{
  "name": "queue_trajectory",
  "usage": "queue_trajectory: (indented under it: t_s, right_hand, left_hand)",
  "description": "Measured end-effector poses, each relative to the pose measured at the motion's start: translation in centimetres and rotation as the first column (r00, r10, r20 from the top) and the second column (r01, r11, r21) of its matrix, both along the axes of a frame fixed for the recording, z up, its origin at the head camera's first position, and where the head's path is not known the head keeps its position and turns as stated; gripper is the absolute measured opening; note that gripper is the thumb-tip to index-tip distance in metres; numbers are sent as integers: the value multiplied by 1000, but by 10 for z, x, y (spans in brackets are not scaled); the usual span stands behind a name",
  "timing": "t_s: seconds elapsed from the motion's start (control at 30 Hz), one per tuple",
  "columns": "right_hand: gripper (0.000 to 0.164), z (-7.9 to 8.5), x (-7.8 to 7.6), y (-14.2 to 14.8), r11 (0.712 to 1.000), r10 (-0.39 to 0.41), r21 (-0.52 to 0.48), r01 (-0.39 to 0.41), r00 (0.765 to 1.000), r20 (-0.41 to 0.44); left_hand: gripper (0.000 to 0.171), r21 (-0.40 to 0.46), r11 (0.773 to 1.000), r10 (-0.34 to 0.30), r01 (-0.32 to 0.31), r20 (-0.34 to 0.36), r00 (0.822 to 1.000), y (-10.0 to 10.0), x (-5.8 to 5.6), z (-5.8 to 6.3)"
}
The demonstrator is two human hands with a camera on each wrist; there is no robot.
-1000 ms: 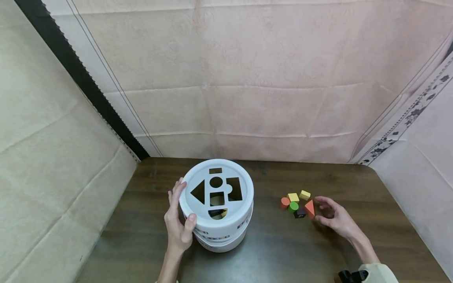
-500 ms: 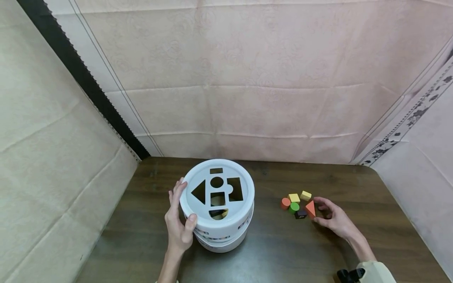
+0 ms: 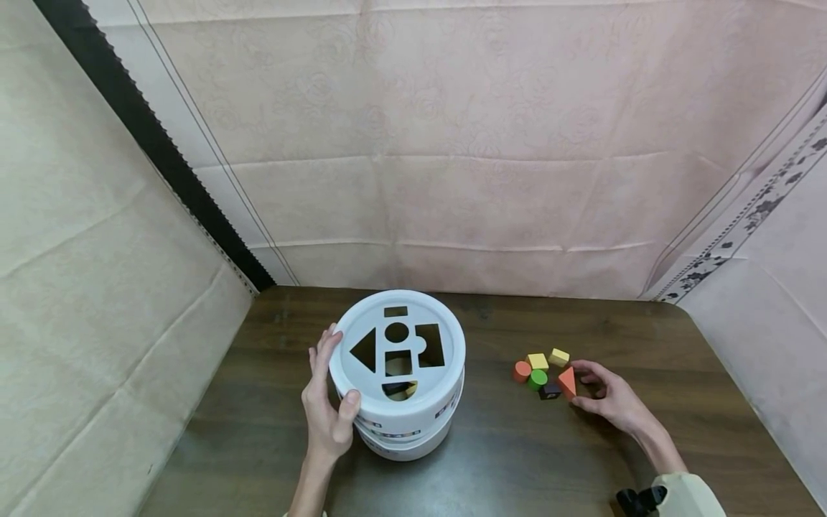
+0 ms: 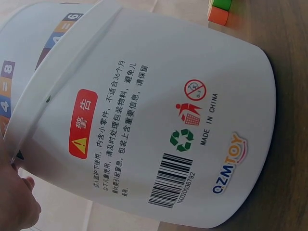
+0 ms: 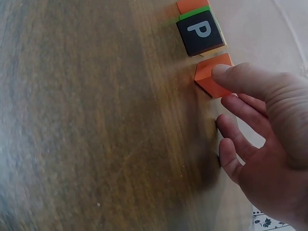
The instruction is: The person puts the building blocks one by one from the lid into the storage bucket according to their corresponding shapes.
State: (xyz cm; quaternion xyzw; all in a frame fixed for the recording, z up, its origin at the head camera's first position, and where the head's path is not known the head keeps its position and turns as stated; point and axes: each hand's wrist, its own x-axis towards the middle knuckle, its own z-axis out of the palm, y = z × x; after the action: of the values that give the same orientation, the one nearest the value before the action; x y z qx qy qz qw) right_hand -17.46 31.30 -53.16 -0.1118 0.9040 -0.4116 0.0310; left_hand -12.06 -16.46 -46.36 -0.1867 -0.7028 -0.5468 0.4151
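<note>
A white shape-sorter bucket (image 3: pixel 405 446) stands upright on the table, its lid (image 3: pixel 434 388) cut with several shaped holes. My left hand (image 3: pixel 328 413) holds its left side near the lid, thumb in front and fingers behind. Printed text and a barcode cover the bucket's side in the left wrist view. To the right, my right hand (image 3: pixel 614 402) pinches an orange triangular block (image 3: pixel 566 383). In the right wrist view the thumb (image 5: pixel 240 79) lies over this block, with the forefinger mostly hidden behind. A black block (image 5: pixel 199 36) marked with a letter sits close beside it.
Left of the orange triangle cluster two yellow blocks (image 3: pixel 538 361), a green round block (image 3: pixel 537 379) and an orange-red round block (image 3: pixel 521 370). A yellow block shows through the lid's half-round hole. Cloth walls (image 3: pixel 452 201) border the wooden table (image 3: pixel 504 459).
My right hand has moved slightly left, and its thumb and forefinger have closed in on the orange triangular block. The left hand and bucket stay in place.
</note>
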Motion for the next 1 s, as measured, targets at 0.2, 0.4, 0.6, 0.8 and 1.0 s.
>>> queue_trajectory:
  t_s: [0.2,0.4,0.6,0.8,1.0]
  right_hand:
    - [62,0,1,0,1000,-7,6,7,1000,6]
    - [62,-1,1,0,1000,-19,-4,19,1000,16]
    - [62,0,2,1,999,-34,-6,34,999,8]
    - [62,7,5,-1,999,-50,-16,50,999,-1]
    - [61,16,5,-3,997,-68,-36,66,997,-37]
  left_hand:
    - [71,-1,1000,0,0,2,1000,0,0,0]
    - [71,-5,1000,4,-4,5,1000,0,0,0]
    - [70,-10,1000,2,-2,15,1000,0,0,1]
    - [70,-9,1000,4,-4,24,1000,0,0,1]
    - [70,-5,1000,8,-8,20,1000,0,0,0]
